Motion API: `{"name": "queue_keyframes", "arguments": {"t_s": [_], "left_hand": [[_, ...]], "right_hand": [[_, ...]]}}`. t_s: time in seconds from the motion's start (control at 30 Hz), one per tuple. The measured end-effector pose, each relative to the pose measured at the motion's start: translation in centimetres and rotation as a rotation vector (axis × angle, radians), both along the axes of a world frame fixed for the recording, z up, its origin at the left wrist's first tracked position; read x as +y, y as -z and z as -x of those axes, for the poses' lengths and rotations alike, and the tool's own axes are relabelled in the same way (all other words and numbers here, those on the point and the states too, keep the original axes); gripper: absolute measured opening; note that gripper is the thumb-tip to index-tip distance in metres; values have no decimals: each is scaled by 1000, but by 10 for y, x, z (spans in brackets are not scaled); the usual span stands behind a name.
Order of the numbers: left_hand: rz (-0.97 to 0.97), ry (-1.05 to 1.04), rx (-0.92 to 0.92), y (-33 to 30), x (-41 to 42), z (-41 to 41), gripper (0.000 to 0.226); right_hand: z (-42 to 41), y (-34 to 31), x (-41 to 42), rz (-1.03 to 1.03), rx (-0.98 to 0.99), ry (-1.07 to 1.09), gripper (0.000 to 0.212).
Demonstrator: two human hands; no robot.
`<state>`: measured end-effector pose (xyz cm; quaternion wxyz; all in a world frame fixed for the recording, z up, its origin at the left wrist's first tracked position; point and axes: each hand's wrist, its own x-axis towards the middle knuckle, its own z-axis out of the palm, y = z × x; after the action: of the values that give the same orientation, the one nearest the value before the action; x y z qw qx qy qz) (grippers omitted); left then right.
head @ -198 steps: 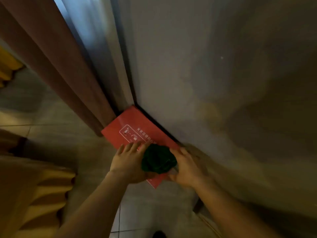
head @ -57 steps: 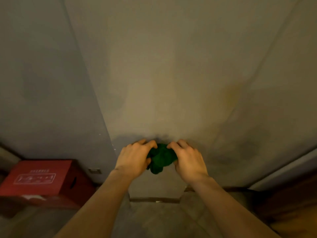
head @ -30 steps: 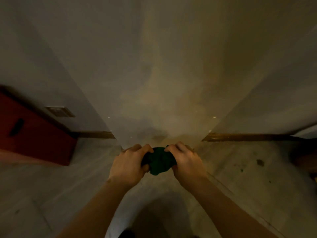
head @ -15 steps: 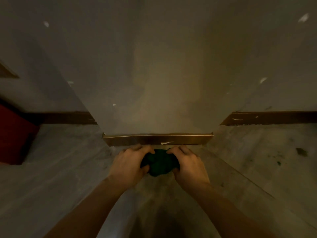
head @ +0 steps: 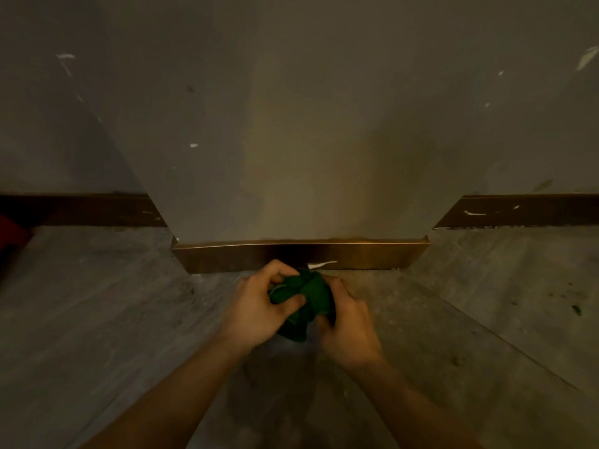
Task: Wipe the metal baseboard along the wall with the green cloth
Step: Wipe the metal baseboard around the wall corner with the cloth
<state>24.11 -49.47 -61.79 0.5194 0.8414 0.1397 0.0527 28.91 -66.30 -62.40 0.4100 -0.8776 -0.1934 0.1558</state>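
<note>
Both hands (head: 259, 306) bunch crumpled green cloth (head: 304, 299) near brushed-metal baseboard (head: 372, 256).

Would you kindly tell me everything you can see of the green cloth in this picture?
The dark green cloth is soft fabric, bunched into a crumpled wad with folds showing on top. The left hand grips its left side, thumb pressed into the folds, and the right hand grips its right side. It is held low over the grey floor, just in front of the brass-coloured metal baseboard at the foot of the projecting wall. Its upper edge overlaps the baseboard in the picture; whether they touch cannot be told.
</note>
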Motion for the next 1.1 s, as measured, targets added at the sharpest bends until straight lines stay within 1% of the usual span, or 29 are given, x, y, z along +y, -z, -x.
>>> {"name": "queue_keyframes", "arguments": {"t_s": [0.1, 0.17, 0.23, 0.33, 0.43, 0.47, 0.5, 0.57, 0.6, 0.63, 0.73, 0.77, 0.83, 0.97, 1.0, 1.1], "left_hand": [[182, -133, 10, 1, -8, -4, 27], [317, -197, 13, 2, -13, -3, 25], [425, -257, 13, 4, -17, -1, 24], [535, -287, 1, 6, -18, 0, 24], [518, -227, -54, 4, -9, 0, 19], [482, -194, -65, 5, -3, 1, 18], [435, -154, -68, 6, 2, 3, 22], [330, -61, -57, 11, 13, 10, 34], [233, -21, -45, 16, 18, 13, 43], [89, 8, -25, 21, 22, 16, 54], [-448, 69, 57, 37, 29, 21, 81], [-564, 96, 67, 42, 28, 20, 87], [-667, 144, 98, 53, 20, 18, 98], [-757, 186, 176, 74, 6, 14, 116], [-762, 183, 183, 78, 4, 14, 119], [-799, 182, 200, 87, 0, 15, 122]], "right_hand": [[12, 3, 7, -116, 106, 0, 75], [18, 4, 13, -201, 115, 11, 86], [20, 6, 18, -260, 82, 53, 89], [15, 10, 23, -220, -28, 83, 76], [11, 14, 24, -184, -107, 76, 64], [11, 14, 23, -171, -120, 73, 63], [10, 14, 22, -153, -139, 61, 63], [6, 15, 15, -93, -205, 13, 65], [3, 15, 10, -45, -243, -18, 67], [-1, 15, 5, 13, -279, -50, 69], [-16, 10, -11, 186, -375, -171, 76], [-20, 7, -16, 240, -404, -221, 78], [-30, 1, -24, 343, -442, -308, 81], [-46, -10, -33, 490, -535, -405, 86], [-49, -11, -34, 509, -553, -424, 84], [-56, -9, -29, 542, -584, -468, 69]]}}
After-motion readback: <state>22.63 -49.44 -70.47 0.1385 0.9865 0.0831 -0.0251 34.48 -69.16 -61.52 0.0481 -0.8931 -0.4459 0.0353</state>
